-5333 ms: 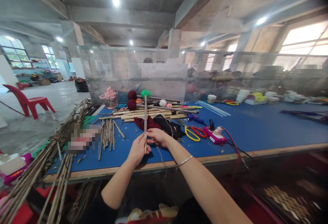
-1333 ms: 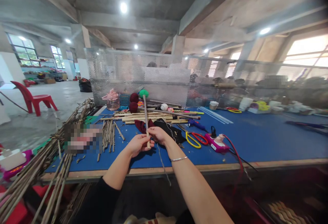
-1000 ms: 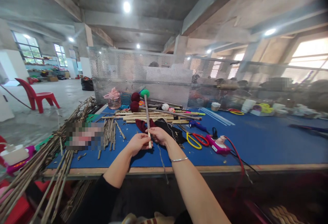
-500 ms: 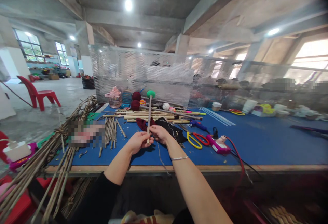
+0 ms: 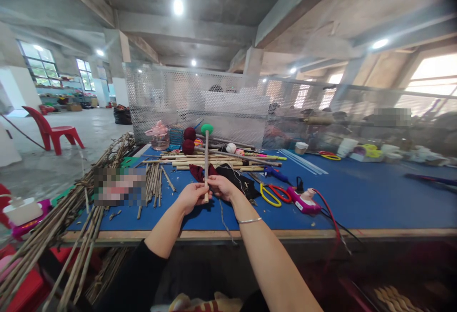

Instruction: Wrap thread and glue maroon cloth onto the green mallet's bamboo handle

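A thin wooden stick (image 5: 206, 160) stands tilted away from me, with a green ball (image 5: 207, 129) at its far end. My left hand (image 5: 194, 195) pinches the stick near its lower end, and my right hand (image 5: 219, 186) grips it from the other side at about the same height. Just beyond my hands lie a dark red cloth (image 5: 196, 172) and a black cloth (image 5: 235, 176). A grey string (image 5: 223, 219) trails below my right hand toward the table's front edge.
Bundled twigs (image 5: 85, 193) fill the left side of the blue table (image 5: 357, 198). Scissors (image 5: 271, 195), a glue gun (image 5: 276, 174) and a purple power strip (image 5: 303, 201) lie to the right. Cut sticks (image 5: 221, 163) and dark red balls (image 5: 188, 147) sit behind; a perforated metal screen (image 5: 228, 102) stands at the back.
The green-ended top of the stick has swung slightly left. Both hands keep their hold at nearly the same spot.
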`<state>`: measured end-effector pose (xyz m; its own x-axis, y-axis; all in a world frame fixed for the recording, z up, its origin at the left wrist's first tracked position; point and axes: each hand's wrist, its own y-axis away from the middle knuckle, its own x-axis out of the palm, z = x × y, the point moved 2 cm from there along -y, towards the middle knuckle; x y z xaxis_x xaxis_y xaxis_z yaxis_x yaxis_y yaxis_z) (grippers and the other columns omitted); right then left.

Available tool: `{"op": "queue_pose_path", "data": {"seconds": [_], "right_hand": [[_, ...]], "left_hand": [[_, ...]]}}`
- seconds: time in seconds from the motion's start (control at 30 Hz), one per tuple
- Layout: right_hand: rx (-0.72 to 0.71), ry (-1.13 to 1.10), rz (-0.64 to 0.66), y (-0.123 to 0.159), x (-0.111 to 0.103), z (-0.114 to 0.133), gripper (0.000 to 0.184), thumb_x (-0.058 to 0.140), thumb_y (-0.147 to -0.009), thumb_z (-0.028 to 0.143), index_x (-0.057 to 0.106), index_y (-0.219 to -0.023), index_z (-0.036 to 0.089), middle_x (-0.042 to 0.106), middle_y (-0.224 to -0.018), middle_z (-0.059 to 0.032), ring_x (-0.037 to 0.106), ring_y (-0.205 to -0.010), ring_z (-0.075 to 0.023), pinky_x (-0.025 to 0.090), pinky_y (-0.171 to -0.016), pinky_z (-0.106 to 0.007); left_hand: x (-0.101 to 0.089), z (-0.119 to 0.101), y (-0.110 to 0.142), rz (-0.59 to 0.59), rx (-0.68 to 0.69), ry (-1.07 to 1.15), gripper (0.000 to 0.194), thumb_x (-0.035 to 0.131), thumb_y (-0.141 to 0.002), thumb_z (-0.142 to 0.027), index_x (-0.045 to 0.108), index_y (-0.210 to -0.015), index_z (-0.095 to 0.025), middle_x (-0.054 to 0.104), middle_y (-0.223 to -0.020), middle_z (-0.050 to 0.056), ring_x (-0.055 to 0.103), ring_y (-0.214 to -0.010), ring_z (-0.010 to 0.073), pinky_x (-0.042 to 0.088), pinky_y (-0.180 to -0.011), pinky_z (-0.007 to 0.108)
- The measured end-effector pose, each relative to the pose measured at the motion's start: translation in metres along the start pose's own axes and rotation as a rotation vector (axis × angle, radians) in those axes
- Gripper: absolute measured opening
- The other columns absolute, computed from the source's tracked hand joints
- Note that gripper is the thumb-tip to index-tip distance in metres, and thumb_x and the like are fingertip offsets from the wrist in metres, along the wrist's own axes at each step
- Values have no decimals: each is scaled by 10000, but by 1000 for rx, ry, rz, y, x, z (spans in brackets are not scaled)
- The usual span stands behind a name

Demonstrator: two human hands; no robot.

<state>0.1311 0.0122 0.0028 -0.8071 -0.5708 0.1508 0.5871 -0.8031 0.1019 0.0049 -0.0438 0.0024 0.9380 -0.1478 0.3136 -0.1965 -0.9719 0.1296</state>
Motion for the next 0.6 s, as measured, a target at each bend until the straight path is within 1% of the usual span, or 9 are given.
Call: {"op": "queue_pose_path", "data": {"seconds": [0.1,0.17,0.23,0.33,0.4,0.5,0.6], "right_hand": [[13,-22,34,-1,-2,-2,302,681,-647,349,553,-821,138,371,-403,105,212,-305,-14,79,-311,-161],[-2,-16,11,-1,-2,-3,296,681,-638,351,556,-796,134,387,-402,99,225,-297,-15,88,-304,-164],[-17,1,-22,-2,0,-2,281,683,-625,354,537,-733,140,391,-393,98,228,-279,-15,91,-295,-172],[-18,32,-73,-1,3,-1,281,681,-617,361,507,-679,150,378,-371,103,212,-254,-13,76,-287,-181],[-15,41,-87,1,4,1,286,676,-623,372,500,-680,154,370,-365,105,210,-252,-13,70,-289,-181],[-5,15,-39,2,4,3,296,672,-638,385,503,-711,154,358,-375,111,195,-273,-10,65,-301,-173],[-13,-22,35,2,3,3,311,675,-642,394,501,-713,145,377,-413,104,183,-300,-3,65,-311,-168]], "left_hand": [[2,-3,2,31,-42,37,156,651,-717,-209,605,-808,-91,666,-722,85,616,-560,100,481,-492,176],[4,-4,5,47,-68,45,134,635,-731,-202,597,-795,-91,668,-730,94,624,-575,110,485,-497,182],[5,-4,6,31,-81,37,157,643,-728,-226,584,-800,-100,662,-707,87,628,-577,119,479,-484,181],[4,-1,6,-17,-41,-10,229,699,-675,-262,564,-787,-113,631,-628,42,614,-549,109,477,-486,177],[3,0,4,-27,3,-42,258,735,-629,-246,557,-761,-114,609,-593,18,596,-519,95,483,-497,182],[1,0,3,3,14,-36,252,735,-620,-225,571,-770,-107,621,-627,29,594,-520,91,480,-491,178],[3,-3,5,71,-37,15,203,688,-665,-201,584,-809,-103,647,-691,60,612,-557,104,487,-496,186]]}}
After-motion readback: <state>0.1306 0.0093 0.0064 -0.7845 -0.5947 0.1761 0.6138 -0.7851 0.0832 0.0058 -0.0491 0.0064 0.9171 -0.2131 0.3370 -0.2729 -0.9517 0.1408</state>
